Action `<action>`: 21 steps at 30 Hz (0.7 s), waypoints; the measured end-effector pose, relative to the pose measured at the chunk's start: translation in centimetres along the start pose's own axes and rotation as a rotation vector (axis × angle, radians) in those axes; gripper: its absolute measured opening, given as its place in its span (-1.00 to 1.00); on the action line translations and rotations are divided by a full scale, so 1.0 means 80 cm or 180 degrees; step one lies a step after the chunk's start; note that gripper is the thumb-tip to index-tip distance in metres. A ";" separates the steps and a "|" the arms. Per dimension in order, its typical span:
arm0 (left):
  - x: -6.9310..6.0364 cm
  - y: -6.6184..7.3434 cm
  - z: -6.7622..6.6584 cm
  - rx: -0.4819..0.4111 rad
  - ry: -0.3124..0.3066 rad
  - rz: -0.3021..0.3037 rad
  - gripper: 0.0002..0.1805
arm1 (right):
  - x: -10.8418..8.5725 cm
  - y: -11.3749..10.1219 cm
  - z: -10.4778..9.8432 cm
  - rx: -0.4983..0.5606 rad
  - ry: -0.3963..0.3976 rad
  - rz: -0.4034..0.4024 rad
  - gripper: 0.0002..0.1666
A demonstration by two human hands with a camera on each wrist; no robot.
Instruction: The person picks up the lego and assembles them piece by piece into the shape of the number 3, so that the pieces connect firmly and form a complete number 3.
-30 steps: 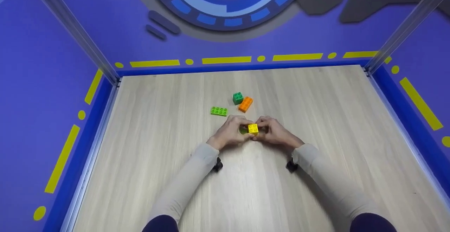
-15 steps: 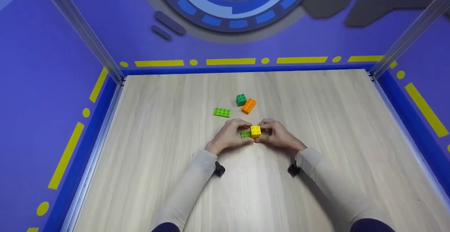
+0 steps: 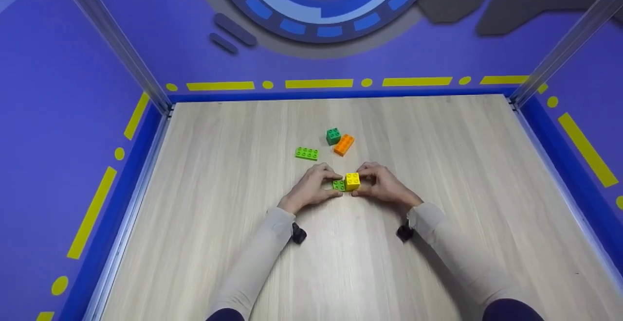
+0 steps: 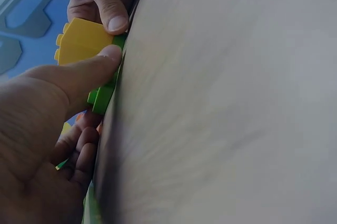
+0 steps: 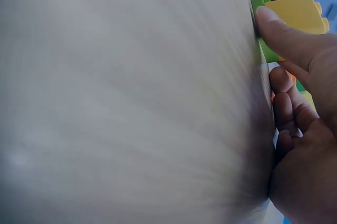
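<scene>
A yellow building brick (image 3: 352,181) with studs on top sits on the right part of a flat light-green building brick (image 3: 338,185), low at the tabletop. My left hand (image 3: 311,187) pinches the green brick's left part between thumb and fingers. With thumb and fingers on opposite sides, my right hand (image 3: 386,185) grips the stack at its right end. Its thumb (image 5: 274,21) lies where yellow meets green in the right wrist view. The left thumb (image 4: 100,66) partly covers both bricks in the left wrist view.
Beyond the hands lie another flat light-green brick (image 3: 306,153), a dark-green brick (image 3: 333,136) and an orange brick (image 3: 344,145), the last two close together. The wooden tabletop (image 3: 233,165) is bordered by blue-purple panels (image 3: 311,63) at the back and both sides.
My left fingers have drawn slightly left, off the yellow brick's side, and more of the green brick under it shows. The right hand keeps its grip. The head view has shifted a little.
</scene>
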State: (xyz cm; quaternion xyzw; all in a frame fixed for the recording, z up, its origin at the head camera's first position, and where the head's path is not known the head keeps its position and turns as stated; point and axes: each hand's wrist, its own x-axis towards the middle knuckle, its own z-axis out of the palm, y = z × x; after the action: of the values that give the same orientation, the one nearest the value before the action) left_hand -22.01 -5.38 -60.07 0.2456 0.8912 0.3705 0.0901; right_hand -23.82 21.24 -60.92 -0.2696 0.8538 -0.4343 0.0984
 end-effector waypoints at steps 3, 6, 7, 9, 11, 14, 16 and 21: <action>0.000 -0.001 0.000 0.0022 -0.0003 -0.0015 -0.54 | 0.000 -0.001 0.001 0.0031 -0.0006 0.0012 -0.60; 0.000 -0.001 0.000 0.0003 -0.0007 -0.0041 -0.55 | 0.000 -0.003 0.000 0.0047 -0.0017 0.0051 -0.60; 0.000 -0.002 0.001 -0.0014 -0.0014 -0.0048 -0.54 | -0.001 -0.003 -0.001 0.0046 -0.0018 0.0059 -0.60; 0.001 -0.002 0.001 -0.0070 -0.0022 -0.0058 -0.54 | -0.001 -0.004 -0.002 0.0033 -0.0026 0.0065 -0.59; 0.002 -0.004 0.001 -0.0120 -0.0023 -0.0073 -0.54 | 0.000 -0.005 -0.005 0.0004 -0.0051 0.0046 -0.59; 0.004 -0.007 0.001 -0.0164 -0.0019 -0.0094 -0.54 | 0.002 -0.006 -0.009 -0.0042 -0.0137 0.0002 -0.58; 0.005 -0.009 0.001 -0.0174 -0.0022 -0.0108 -0.54 | 0.003 -0.007 -0.013 -0.0010 -0.0227 0.0029 -0.58; 0.004 -0.012 0.000 -0.0238 -0.0032 -0.0112 -0.55 | 0.004 -0.012 -0.024 0.0153 -0.0414 0.0236 -0.51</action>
State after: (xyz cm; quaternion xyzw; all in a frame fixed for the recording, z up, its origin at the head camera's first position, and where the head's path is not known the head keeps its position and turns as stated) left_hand -22.65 -5.80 -60.76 0.2282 0.8805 0.4006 0.1102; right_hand -24.52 21.92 -58.92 -0.2630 0.8443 -0.4323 0.1761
